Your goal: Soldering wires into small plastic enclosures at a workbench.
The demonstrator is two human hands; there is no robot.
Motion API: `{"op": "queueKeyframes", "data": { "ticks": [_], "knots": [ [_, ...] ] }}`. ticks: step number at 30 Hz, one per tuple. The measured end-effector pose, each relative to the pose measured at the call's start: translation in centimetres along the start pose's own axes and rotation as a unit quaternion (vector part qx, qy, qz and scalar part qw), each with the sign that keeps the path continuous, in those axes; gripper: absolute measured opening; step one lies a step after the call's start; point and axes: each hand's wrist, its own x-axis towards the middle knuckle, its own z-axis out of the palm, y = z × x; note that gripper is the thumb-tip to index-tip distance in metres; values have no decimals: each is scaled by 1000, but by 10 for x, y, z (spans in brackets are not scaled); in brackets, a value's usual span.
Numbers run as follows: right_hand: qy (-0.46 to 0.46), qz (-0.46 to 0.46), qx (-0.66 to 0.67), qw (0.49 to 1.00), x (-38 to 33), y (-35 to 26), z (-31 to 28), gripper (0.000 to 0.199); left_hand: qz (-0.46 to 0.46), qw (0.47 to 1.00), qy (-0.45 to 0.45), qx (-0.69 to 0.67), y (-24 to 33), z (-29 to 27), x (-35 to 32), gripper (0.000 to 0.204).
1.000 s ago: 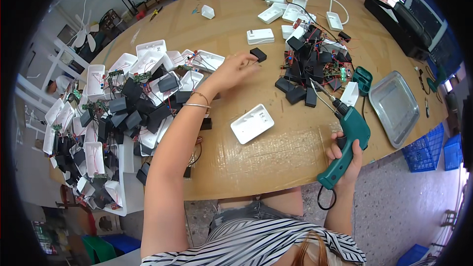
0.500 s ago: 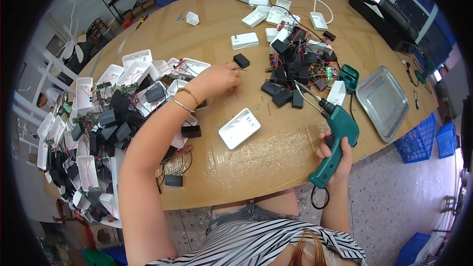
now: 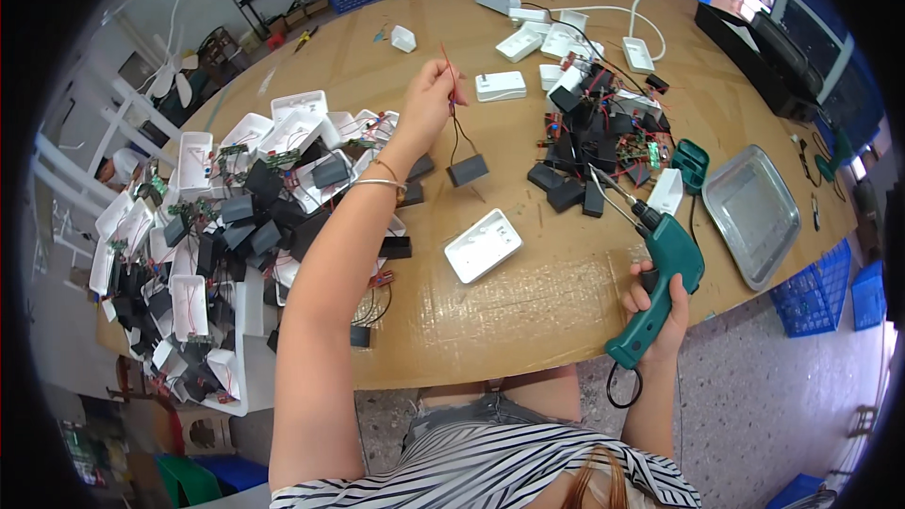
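Pinched in my left hand (image 3: 430, 106) are the thin wires (image 3: 456, 132) of a small dark rectangular block (image 3: 468, 170). The block hangs from them just over the table, and a red wire end (image 3: 445, 57) sticks up past my fingers. My right hand (image 3: 667, 320) is wrapped round the handle of a green pistol-shaped soldering gun (image 3: 674, 259), its tip pointing up and left toward a pile of dark blocks (image 3: 599, 146) with wires and boards. Between my hands an open white plastic shell (image 3: 483, 245) lies on the cardboard-covered table (image 3: 528, 320).
White shells, circuit boards and dark blocks form a large heap (image 3: 236, 217) at the left. A metal tray (image 3: 754, 217) lies at the right edge, near a green holder (image 3: 690, 165). Farther back are a closed white case (image 3: 500, 86), more shells (image 3: 566, 38) and a black box (image 3: 759, 61).
My left hand has lifted up and away from the table, bringing the dark block off it by its wires. My right hand keeps its hold on the soldering gun. The whole view has shifted slightly.
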Motion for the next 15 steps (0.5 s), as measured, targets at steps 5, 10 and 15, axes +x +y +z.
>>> {"op": "queueKeyframes", "data": {
  "ticks": [5,10,15],
  "knots": [
    [-4,3,10,1000,-1,0,-1,41,-24,975,113,-188,1,-3,-10,20],
    [-7,-1,7,1000,-2,1,-2,41,-58,978,130,-151,4,-17,-32,31],
    [-2,0,-7,1000,0,2,1,41,-51,983,121,-131,36,-23,-78,36]
  ]
}}
